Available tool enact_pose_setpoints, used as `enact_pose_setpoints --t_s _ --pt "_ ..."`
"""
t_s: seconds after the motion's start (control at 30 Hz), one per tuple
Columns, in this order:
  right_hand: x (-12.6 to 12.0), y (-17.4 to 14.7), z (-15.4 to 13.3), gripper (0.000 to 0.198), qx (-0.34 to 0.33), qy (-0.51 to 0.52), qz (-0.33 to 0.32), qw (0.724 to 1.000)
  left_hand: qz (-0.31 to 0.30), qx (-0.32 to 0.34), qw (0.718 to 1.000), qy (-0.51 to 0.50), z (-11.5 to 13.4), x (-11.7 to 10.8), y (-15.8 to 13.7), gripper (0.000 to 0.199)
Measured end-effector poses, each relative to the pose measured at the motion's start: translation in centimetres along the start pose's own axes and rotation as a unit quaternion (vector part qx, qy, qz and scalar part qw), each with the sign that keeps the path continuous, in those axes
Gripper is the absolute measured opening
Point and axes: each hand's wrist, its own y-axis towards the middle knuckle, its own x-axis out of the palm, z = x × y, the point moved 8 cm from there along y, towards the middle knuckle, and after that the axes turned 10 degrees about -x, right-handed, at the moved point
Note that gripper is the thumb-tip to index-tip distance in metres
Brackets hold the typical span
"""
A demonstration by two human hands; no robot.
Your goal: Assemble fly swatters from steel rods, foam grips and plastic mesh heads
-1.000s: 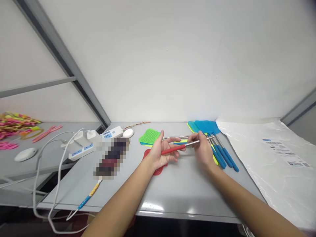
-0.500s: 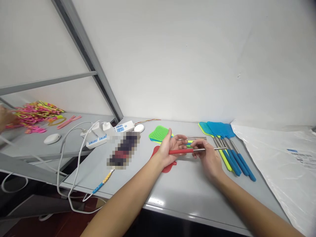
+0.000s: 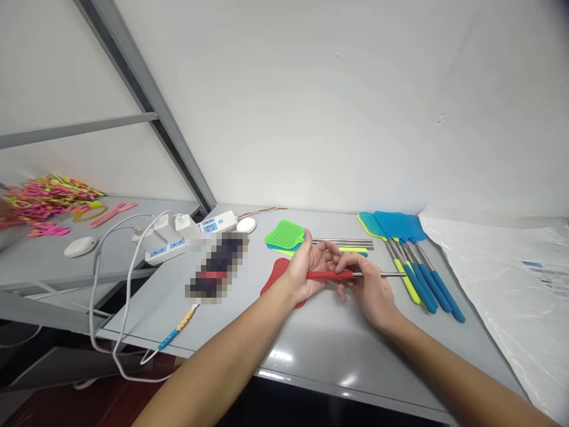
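Above the table, my right hand (image 3: 371,293) is closed around a telescopic fly swatter handle with a red grip (image 3: 331,275) and a thin metal rod (image 3: 393,274) that sticks out to the right. My left hand (image 3: 311,270) is palm up, thumb raised and fingers loosely apart; the end of the red grip rests against its palm. Under the left hand lies a red perforated swatter head (image 3: 274,277), partly covered by the hand and wrist. Just behind are a green swatter head (image 3: 285,233) and several bare metal rods (image 3: 351,244).
Several assembled blue and yellow-green fly swatters (image 3: 420,279) lie to the right, beside a white plastic bag (image 3: 498,279). Leftward are a pixelated object (image 3: 217,267), a power strip (image 3: 220,223) and white cables (image 3: 128,296). A pile of pink-yellow pieces (image 3: 48,198) sits far left.
My right hand has moved left along the handle, its fingers now over the red grip and nearer my left hand. The view has shifted slightly; more of the red swatter head shows.
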Motion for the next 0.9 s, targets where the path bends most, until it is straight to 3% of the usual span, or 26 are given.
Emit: enact_pose_setpoints --t_s 0.3,0.43,0.5,0.57,0.63,0.67,0.77,0.9 --pt "-2.0 1.4 0.8 0.044 0.049 0.010 0.051 0.997 0.006 0.026 0.999 0.036 0.3 1.3 0.3 0.072" --pt "-4.1 2.6 -0.5 0.051 0.039 -0.008 0.115 0.993 0.071 0.032 0.987 0.142 -0.2 1.4 0.6 0.066" --pt "-5.4 2.9 -1.7 0.054 0.011 -0.024 0.156 0.987 0.124 0.069 0.951 0.275 0.2 1.4 0.1 0.061" --pt "-6.6 3.1 -2.7 0.056 -0.009 -0.034 0.192 0.981 0.164 0.127 0.873 0.441 0.8 2.1 -0.7 0.051" --pt "-7.5 3.3 -3.5 0.059 -0.017 -0.037 0.216 0.975 0.172 0.167 0.784 0.573 1.0 3.5 -1.4 0.042" --pt "-7.8 3.4 -3.7 0.059 -0.020 -0.036 0.224 0.974 0.166 0.175 0.752 0.613 0.8 4.0 -1.5 0.039" --pt "-8.3 3.7 -4.0 0.061 -0.023 -0.021 0.228 0.973 0.137 0.172 0.711 0.668 -0.1 5.2 -1.6 0.036" --pt "-8.5 3.9 -3.3 0.059 -0.016 -0.005 0.216 0.976 0.116 0.144 0.696 0.694 -1.2 5.4 -1.2 0.033"
